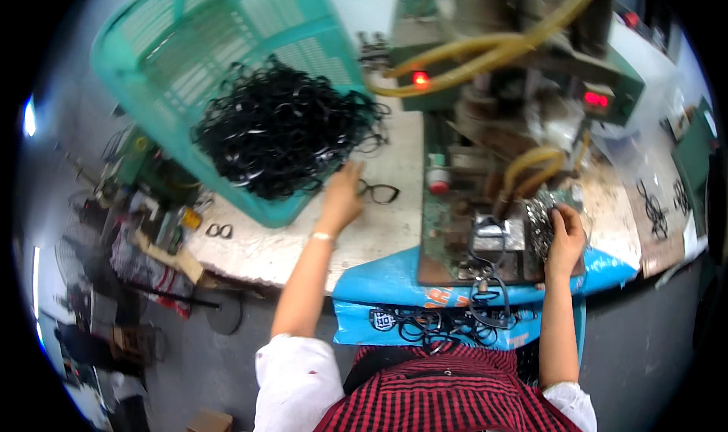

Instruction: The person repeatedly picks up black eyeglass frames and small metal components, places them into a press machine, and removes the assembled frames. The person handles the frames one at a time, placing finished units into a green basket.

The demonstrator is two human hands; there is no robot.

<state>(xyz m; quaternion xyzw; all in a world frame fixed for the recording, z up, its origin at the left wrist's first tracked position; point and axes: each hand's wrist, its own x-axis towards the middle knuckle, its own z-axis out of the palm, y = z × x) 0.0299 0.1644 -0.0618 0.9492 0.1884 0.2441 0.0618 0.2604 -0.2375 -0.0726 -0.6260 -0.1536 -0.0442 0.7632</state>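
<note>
My left hand (343, 198), a thin band on its wrist, is closed at the front edge of the green basket, its fingers on one end of a black eyeglass frame (383, 194). My right hand (567, 239) has its fingers pinched together at a heap of small shiny metal parts (540, 218) on the right of the machine; whatever is between them is too small to make out. Between my hands, a dark eyeglass frame (491, 288) hangs at the front of the press (497, 235), below its metal block.
The green plastic basket (277, 214) holds a large pile of black frames (284, 133). Another frame (220, 231) lies at the table's left. More frames (447, 326) sit in the blue-lined tray before me. Yellow hoses (485, 57) loop over the press; further frames (652, 208) lie right.
</note>
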